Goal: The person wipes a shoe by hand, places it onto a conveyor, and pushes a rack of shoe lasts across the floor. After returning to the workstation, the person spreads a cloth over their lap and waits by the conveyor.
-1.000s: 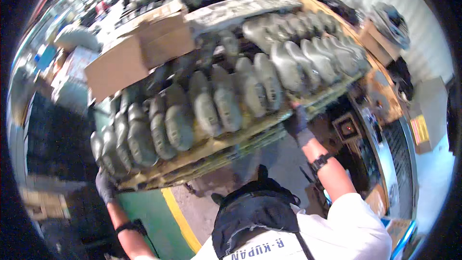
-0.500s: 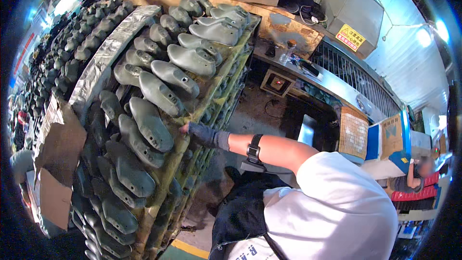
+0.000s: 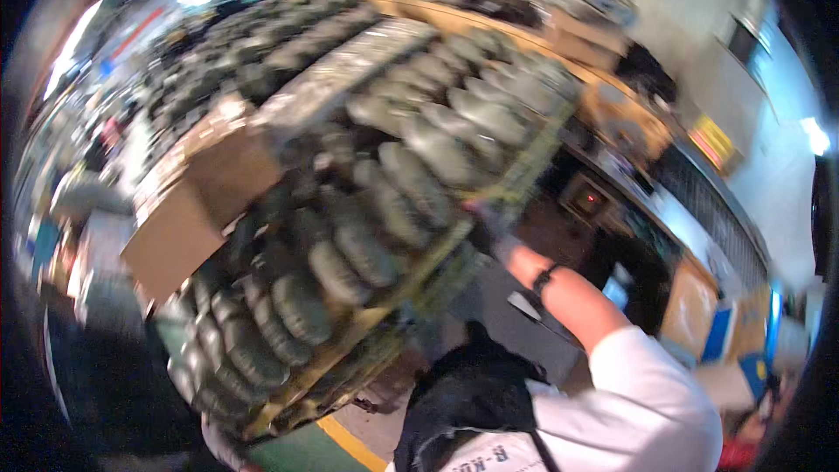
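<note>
My right hand (image 3: 486, 222), in a dark fingerless glove, holds the yellowish edge of a wooden rack (image 3: 357, 329). Its thumb tip lies over the board, and the other fingers are hidden or smeared. Grey-green shoe lasts (image 3: 422, 182) lie in close rows on the rack's sloping top, just left of that hand. At the rack's near lower corner, what seems to be my left hand (image 3: 218, 439) shows at the picture's bottom, too blurred to make out its fingers. More lasts sit on lower levels under the top edge.
A torn cardboard piece (image 3: 232, 173) and a silvery wrapped strip (image 3: 350, 70) divide these rows from another mass of lasts (image 3: 253, 52). On the right, a workbench (image 3: 669, 218) runs along a metal grille (image 3: 712, 201). Cartons (image 3: 686, 306) stand at the right. A yellow line (image 3: 350, 444) marks the green floor.
The whole view has swung, so the rack now sits further right and tilted. My right hand stays on its edge. At the lower left, what seems to be my left hand has come into view.
</note>
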Tool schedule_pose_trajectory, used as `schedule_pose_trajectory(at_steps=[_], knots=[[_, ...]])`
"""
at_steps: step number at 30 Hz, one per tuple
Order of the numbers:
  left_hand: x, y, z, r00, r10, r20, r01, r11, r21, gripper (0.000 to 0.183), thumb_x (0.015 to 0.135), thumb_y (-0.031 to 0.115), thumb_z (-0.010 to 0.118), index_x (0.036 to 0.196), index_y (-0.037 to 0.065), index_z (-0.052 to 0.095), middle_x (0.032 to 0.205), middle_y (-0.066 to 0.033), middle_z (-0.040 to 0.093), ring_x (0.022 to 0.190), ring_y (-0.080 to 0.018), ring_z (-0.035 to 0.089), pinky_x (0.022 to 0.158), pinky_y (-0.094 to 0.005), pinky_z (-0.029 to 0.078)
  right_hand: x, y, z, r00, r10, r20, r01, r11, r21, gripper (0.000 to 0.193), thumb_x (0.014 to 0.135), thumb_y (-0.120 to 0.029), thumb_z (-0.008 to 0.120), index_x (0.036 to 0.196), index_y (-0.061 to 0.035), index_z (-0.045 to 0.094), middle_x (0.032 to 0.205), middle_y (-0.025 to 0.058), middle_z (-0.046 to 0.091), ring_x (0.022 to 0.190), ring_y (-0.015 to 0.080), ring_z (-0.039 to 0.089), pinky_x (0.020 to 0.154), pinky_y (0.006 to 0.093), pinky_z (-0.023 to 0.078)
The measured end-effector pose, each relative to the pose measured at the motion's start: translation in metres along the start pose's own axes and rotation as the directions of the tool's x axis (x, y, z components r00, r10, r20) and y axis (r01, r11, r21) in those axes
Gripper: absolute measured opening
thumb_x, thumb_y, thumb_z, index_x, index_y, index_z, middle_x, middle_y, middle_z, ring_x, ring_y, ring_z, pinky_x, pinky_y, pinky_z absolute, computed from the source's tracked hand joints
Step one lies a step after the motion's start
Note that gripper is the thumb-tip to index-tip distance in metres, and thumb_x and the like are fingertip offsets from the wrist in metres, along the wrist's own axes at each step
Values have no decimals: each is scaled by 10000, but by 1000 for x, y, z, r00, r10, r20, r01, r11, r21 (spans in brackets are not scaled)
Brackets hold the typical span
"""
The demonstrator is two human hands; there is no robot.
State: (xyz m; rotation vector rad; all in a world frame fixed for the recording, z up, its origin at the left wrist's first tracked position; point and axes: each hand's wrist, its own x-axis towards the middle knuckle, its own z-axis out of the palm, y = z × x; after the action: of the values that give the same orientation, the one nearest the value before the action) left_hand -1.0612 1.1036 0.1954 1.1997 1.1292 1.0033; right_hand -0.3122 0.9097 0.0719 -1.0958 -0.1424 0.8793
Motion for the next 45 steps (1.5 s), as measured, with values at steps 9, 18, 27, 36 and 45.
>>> schedule_pose_trajectory(at_steps=[9, 18, 27, 36, 45], knots=[[-8, -2, 1, 880, 258, -398, 122, 687, 716, 438, 1070, 400, 429, 1093, 36, 672, 1001, -233, 709, 882, -423, 670, 783, -472, 507, -27, -10, 42, 951, -174, 257, 94, 950, 297, 553, 928, -450, 629, 1354, -100, 594, 1373, 93, 623, 1274, 321, 573, 1136, 499, 426], [-6, -19, -21, 915, 264, -305, 84, 615, 784, 398, 1062, 360, 447, 1125, 37, 670, 971, -160, 714, 822, -294, 661, 731, -403, 514, -89, 30, -31, 964, 257, -62, -263, 956, -133, 347, 994, -426, 568, 903, -107, 671, 703, 122, 648, 518, 310, 615, 508, 477, 534], [40, -50, -71, 976, -13, -215, 113, 881, 459, 321, 1018, 279, 452, 1174, 48, 612, 998, -105, 669, 844, -217, 598, 725, -384, 497, -447, 203, -259, 873, 484, -56, -56, -14, -998, 418, 914, -489, 642, 1036, -103, 745, 855, 93, 742, 756, 287, 707, 648, 419, 537], [49, -41, -74, 823, 493, 283, -385, 117, 915, 256, 1026, 170, 529, 873, 38, 686, 822, -112, 713, 662, -230, 652, 588, -312, 524, -670, 246, -320, 434, 606, -667, -880, 445, -168, 397, 885, -477, 678, 965, -91, 713, 786, 138, 697, 548, 248, 639, 514, 376, 531], [-71, -141, 124, 940, 93, 327, -337, 375, 864, 126, 989, 198, 593, 952, 96, 658, 876, -102, 754, 681, -191, 696, 558, -337, 527, -713, 254, -409, 736, 381, -560, -538, 831, -142, 348, 922, -429, 628, 949, -95, 721, 752, 95, 686, 586, 193, 646, 527, 331, 530]])
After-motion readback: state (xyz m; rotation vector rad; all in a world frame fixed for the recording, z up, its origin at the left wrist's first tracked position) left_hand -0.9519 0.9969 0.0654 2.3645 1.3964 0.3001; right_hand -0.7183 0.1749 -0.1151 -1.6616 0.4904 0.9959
